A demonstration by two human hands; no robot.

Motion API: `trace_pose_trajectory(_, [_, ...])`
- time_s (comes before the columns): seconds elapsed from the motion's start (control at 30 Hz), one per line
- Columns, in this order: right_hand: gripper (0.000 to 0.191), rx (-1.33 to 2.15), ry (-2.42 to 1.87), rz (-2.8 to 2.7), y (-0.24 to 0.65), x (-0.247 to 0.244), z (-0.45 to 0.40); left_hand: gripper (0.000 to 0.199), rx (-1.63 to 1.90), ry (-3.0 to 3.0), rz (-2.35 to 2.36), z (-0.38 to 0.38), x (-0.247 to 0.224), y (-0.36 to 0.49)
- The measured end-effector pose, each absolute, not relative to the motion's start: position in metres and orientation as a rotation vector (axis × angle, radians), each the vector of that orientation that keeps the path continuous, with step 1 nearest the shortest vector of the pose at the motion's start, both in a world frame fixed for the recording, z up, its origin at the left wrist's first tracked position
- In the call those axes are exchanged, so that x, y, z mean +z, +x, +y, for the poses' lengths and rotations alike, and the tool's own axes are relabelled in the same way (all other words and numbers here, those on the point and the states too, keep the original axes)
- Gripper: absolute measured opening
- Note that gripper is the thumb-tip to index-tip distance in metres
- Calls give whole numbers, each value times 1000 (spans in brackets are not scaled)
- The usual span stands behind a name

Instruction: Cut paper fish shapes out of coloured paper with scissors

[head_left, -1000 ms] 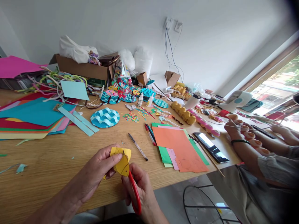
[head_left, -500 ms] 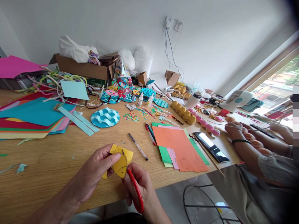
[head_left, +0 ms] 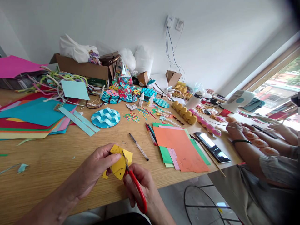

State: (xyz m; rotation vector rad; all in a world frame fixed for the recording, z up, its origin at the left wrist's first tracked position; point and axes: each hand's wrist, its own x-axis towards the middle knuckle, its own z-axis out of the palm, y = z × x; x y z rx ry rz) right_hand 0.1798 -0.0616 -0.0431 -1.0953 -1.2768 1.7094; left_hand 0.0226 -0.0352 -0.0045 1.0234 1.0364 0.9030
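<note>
My left hand (head_left: 100, 162) pinches a piece of yellow paper (head_left: 118, 165) with a fish outline and a dot eye drawn on it. In my right hand (head_left: 142, 184) is a pair of scissors with red handles (head_left: 138, 190). Their dark blades lie along the drawn line at the paper's right part, with paper on both sides. A small yellow scrap (head_left: 105, 175) shows below my left fingers. Past my hands, a clear pen (head_left: 138, 147) lies on the wooden table (head_left: 58, 162).
Orange and green paper sheets (head_left: 182, 147) lie right of centre, beside a phone (head_left: 212, 147) and a thin stick. A blue wave-patterned oval (head_left: 105, 117) and stacked coloured paper (head_left: 35, 112) sit leftward. At right, another person's hands (head_left: 235, 131) hold a cord.
The scissors have shifted slightly, and more of the blades now shows along the yellow paper. My left hand keeps its hold on the paper, which has turned a little.
</note>
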Motion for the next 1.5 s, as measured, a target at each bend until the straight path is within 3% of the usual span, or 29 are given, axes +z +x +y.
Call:
trace_pose_trajectory(0.63, [45,1833,-1095,-1405,195,-34,-69,14,947,1090,1093,-30,-3,7])
trace_pose_trajectory(1.07, [28,1731,-1175,-1595,203,-10,-61,13,762,1294,1084,-26,-2,-11])
trace_pose_trajectory(1.5, [28,1699,-1230,-1703,199,-10,-56,13,630,1312,1052,-24,10,-9])
